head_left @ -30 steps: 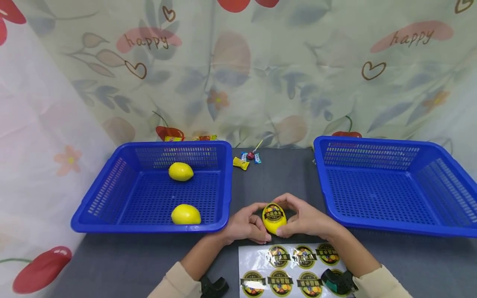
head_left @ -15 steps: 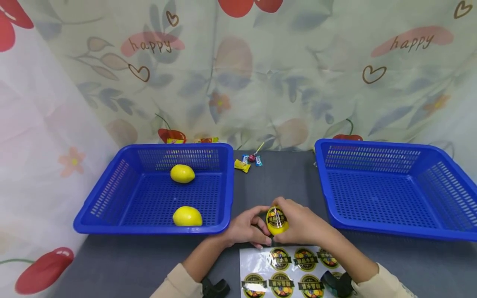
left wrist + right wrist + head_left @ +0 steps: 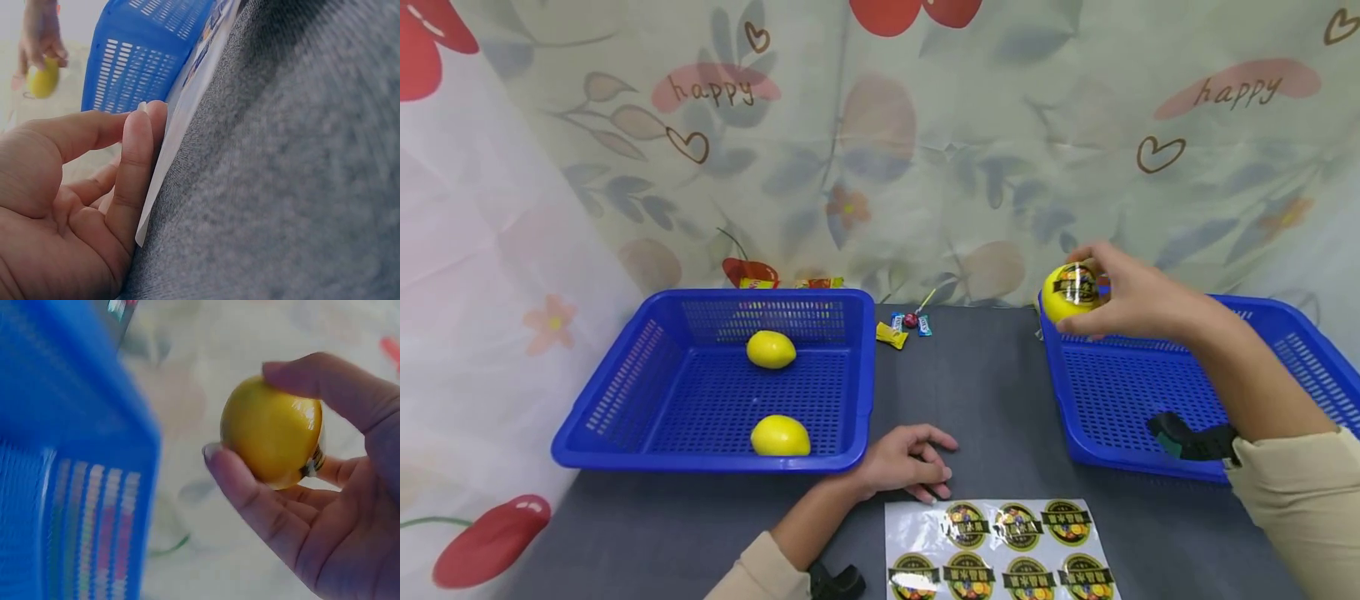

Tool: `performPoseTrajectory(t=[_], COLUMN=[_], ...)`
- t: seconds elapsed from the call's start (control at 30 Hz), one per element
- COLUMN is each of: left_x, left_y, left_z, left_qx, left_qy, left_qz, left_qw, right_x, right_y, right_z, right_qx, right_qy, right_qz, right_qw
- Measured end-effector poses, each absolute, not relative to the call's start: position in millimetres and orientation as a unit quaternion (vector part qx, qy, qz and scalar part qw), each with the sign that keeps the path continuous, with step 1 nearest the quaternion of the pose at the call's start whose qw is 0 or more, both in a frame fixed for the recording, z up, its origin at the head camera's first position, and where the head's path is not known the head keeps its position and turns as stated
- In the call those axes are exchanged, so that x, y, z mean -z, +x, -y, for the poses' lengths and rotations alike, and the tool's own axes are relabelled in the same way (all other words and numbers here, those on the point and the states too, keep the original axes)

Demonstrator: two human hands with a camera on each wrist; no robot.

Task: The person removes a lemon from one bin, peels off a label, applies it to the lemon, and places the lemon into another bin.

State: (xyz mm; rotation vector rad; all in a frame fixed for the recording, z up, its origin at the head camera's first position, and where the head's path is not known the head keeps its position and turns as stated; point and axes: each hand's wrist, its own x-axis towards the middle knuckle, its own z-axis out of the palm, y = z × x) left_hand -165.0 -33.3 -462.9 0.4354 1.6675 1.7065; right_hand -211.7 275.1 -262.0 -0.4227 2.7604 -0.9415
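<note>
My right hand (image 3: 1138,292) holds a yellow lemon (image 3: 1057,302) between thumb and fingers, above the far left corner of the right blue basket (image 3: 1078,446). A round black and gold sticker (image 3: 1075,284) is on the lemon. In the right wrist view, thumb and fingertips grip opposite sides of the lemon (image 3: 269,428), with the sticker at its edge. My left hand (image 3: 906,461) rests on the dark table with fingers loosely bent and nothing in them. The sticker sheet (image 3: 904,527) lies just in front of it; in the left wrist view its edge (image 3: 164,165) runs close by the fingertips.
The left blue basket (image 3: 700,461) holds two lemons, one at the back (image 3: 771,349) and one near the front (image 3: 780,436). Between the baskets, toward the curtain (image 3: 955,167), lie small wrapped candies (image 3: 892,335) and a lollipop (image 3: 912,320).
My right hand has carried the lemon away from my left hand, up and to the right, over the right basket. My left hand stays by the sheet, no longer next to the lemon.
</note>
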Motion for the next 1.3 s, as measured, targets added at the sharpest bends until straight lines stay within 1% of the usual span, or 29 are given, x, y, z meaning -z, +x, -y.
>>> performPoseTrajectory(t=[0.13,0.2,0.27,0.37,0.43,0.47,0.63,0.73,0.97,1.1,1.3], left_x=[463,462,462,463,464,464,463,463,463,463,464], left_y=[-165,-164,-164,-164,-164,-164,-164,-164,-165,-164,-164], left_z=[33,33,33,33,34,33,32,33,32,32,32], left_qx=[-0.657,-0.659,-0.658,-0.661,-0.661,-0.662,-0.662,-0.66,-0.658,-0.658,-0.658], left_qy=[0.171,0.171,0.172,0.17,0.169,0.168,0.167,0.168,0.178,0.176,0.176], left_qz=[-0.644,-0.644,-0.644,-0.643,-0.644,-0.643,-0.643,-0.645,-0.644,-0.644,-0.646], left_qw=[0.352,0.35,0.35,0.347,0.346,0.345,0.347,0.347,0.348,0.347,0.344], right_x=[274,284,296,312,322,326,343,349,355,357,346], right_y=[-243,-256,-266,-274,-277,-278,-277,-276,-275,-276,-273], right_z=[-312,-323,-328,-326,-321,-318,-311,-311,-319,-323,-325], right_qx=[0.323,0.32,0.309,0.281,0.265,0.259,0.253,0.265,0.287,0.268,0.244], right_qy=[-0.113,-0.107,-0.091,-0.067,-0.055,-0.052,-0.044,-0.036,-0.033,-0.041,-0.061], right_qz=[-0.932,-0.929,-0.925,-0.92,-0.916,-0.915,-0.913,-0.911,-0.915,-0.924,-0.935], right_qw=[0.12,0.151,0.201,0.265,0.297,0.305,0.318,0.315,0.281,0.268,0.252])
